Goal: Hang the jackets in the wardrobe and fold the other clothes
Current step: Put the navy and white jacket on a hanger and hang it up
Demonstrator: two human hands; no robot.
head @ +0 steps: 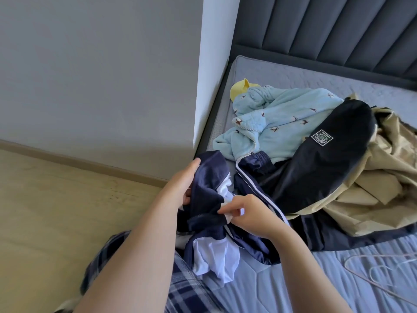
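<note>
Clothes pile [316, 141] on bed [293, 279] — hangers [370, 267] nearer, wall [101, 75] left

Left forearm: bare, reaching toward 1 o'clock.
Left hand [184, 185]: fingers curled round navy garment [207, 195] (thumb extended toward 1 o'clock).
Right forearm: bare, angled toward 11 o'clock.
Right hand [249, 214]: fingertips pinching white fabric.

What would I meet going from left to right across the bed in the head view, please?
Left hand gripping the navy garment → right hand pinching its white lining → light blue fleece → black jacket → tan jacket.
</note>
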